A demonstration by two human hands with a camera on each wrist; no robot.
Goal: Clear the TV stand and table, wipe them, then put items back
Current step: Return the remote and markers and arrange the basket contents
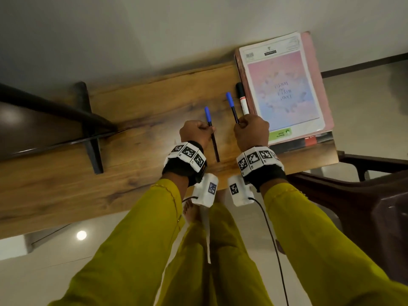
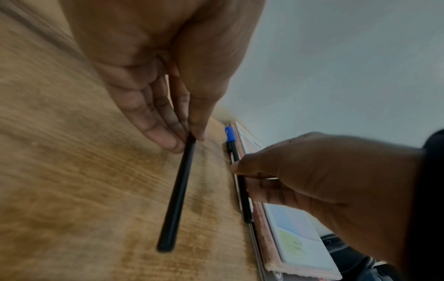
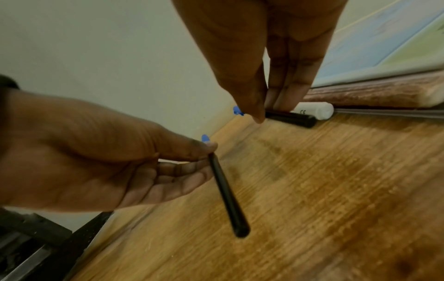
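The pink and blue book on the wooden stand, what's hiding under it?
Under the pastel pink and blue book lies a bigger pink folder, then something dark with a red strip at the near edge. Their covers are hidden, so what they are cannot be told.

A pale wall stands behind. The floor is shiny and light, with one bright light spot. A dark chair sits right.
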